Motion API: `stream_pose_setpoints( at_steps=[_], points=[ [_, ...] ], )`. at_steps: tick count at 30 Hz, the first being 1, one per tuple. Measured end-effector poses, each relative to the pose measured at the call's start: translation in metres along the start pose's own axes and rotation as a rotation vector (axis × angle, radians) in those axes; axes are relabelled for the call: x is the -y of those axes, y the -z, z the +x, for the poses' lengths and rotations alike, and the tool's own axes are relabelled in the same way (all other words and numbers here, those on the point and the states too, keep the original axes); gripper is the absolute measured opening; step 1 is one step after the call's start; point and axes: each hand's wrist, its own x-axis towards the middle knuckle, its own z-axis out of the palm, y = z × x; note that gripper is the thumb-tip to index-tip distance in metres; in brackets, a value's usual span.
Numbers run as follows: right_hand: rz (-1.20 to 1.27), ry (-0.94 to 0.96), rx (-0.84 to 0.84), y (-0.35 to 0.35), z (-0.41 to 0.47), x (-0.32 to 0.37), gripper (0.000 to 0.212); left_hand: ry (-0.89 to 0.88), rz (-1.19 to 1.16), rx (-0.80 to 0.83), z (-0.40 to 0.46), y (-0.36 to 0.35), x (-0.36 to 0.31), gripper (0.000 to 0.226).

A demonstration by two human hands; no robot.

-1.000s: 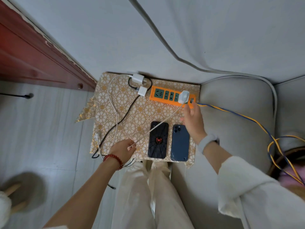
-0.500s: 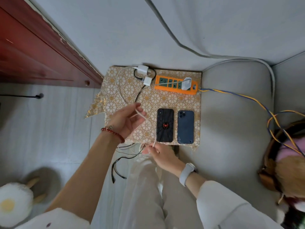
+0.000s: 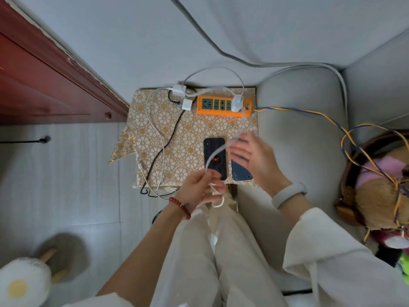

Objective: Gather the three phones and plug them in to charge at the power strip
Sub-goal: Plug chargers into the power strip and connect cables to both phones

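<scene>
Both forearms reached forward from the lap over cream trousers. The left hand (image 3: 200, 189), with a red bead bracelet at the wrist, hung at the near edge of the gold floral-patterned cloth (image 3: 188, 134), fingers curled inward. The right hand (image 3: 252, 158), blurred, with a pale grey band on the wrist and a loose cream sleeve behind it, hovered palm-down above the two phones, fingers spread fairly wide.

The black phone with a red spider emblem (image 3: 214, 158) lay face down on the cloth, its long side pointing at the power strip. Just beside it on the right lay the dark blue phone (image 3: 241, 173), partly hidden under the right hand. Only these two phones showed. The orange power strip with green sockets (image 3: 217, 106) sat along the far edge of the cloth, with a white charger plug (image 3: 236, 103) seated in its right end. Two more white charger blocks (image 3: 182, 97) lay loose just left of the strip, trailing a white and a black cable toward the near edge.

The left hand pinched the thin white charging cable (image 3: 215, 152), which curved up from its fingers across the black phone to the right hand's fingertips. Whether the right hand gripped the cable or merely touched it could not be told through the blur.
</scene>
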Motion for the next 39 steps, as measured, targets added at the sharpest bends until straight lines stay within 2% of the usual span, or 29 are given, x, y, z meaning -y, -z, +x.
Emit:
stream_pose_setpoints(
  at_steps=[3, 6, 8, 9, 11, 14, 16, 18, 20, 21, 24, 28, 30, 32, 34, 36, 39],
  points=[
    [-0.555, -0.043, -0.042, 0.000, -0.012, -0.045, 0.027, -0.084, -0.282, 0.010, 0.002, 0.008, -0.011, 0.029],
    [-1.012, 0.063, -0.113, 0.005, -0.028, -0.085, 0.040, -0.139, -0.345, -0.011, 0.004, 0.012, -0.018, 0.029],
    [-1.108, 0.144, -0.193, 0.008, -0.030, -0.094, 0.043, -0.150, -0.371, -0.029, 0.003, 0.014, -0.017, 0.028],
    [-1.101, 0.080, -0.198, 0.007, -0.028, -0.093, 0.045, -0.153, -0.382, -0.037, 0.003, 0.014, -0.015, 0.028],
    [-0.979, -0.196, -0.142, 0.005, -0.021, -0.086, 0.049, -0.153, -0.415, -0.050, 0.004, 0.014, -0.009, 0.028],
    [-0.430, -0.584, -0.052, 0.004, -0.017, -0.074, 0.054, -0.134, -0.434, -0.050, 0.003, 0.014, -0.003, 0.028],
    [0.052, -0.621, -0.025, 0.005, -0.014, -0.068, 0.039, -0.102, -0.395, -0.047, 0.003, 0.013, 0.000, 0.028],
    [0.457, -0.535, -0.105, 0.010, -0.007, -0.064, 0.022, -0.044, -0.305, -0.076, 0.004, 0.013, 0.003, 0.027],
    [0.667, -0.441, -0.247, 0.018, 0.004, -0.061, 0.017, 0.026, -0.185, -0.156, 0.005, 0.016, 0.007, 0.025],
    [0.660, -0.403, -0.320, 0.023, 0.009, -0.059, 0.021, 0.054, -0.123, -0.207, 0.006, 0.018, 0.010, 0.024],
    [0.432, -0.300, -0.480, 0.035, 0.016, -0.055, 0.028, 0.123, 0.027, -0.322, 0.010, 0.024, 0.017, 0.022],
    [0.162, -0.131, -0.523, 0.041, 0.016, -0.052, 0.028, 0.169, 0.351, -0.404, 0.022, 0.024, 0.026, 0.019],
    [0.010, -0.070, -0.537, 0.046, 0.015, -0.053, 0.026, 0.213, 0.436, -0.440, 0.030, 0.026, 0.036, 0.019],
    [-0.235, -0.007, -0.541, 0.053, 0.014, -0.059, 0.025, 0.293, 0.536, -0.433, 0.036, 0.023, 0.042, 0.024],
    [-0.497, 0.061, -0.504, 0.062, 0.014, -0.071, 0.027, 0.380, 0.825, -0.396, 0.041, 0.018, 0.046, 0.041],
    [-0.668, 0.009, -0.454, 0.070, 0.017, -0.087, 0.029, 0.427, 1.004, -0.382, 0.046, 0.015, 0.050, 0.053],
    [-0.690, -0.112, -0.401, 0.081, 0.029, -0.105, 0.021, 0.428, 1.057, -0.357, 0.058, 0.012, 0.057, 0.050]
  ],
)
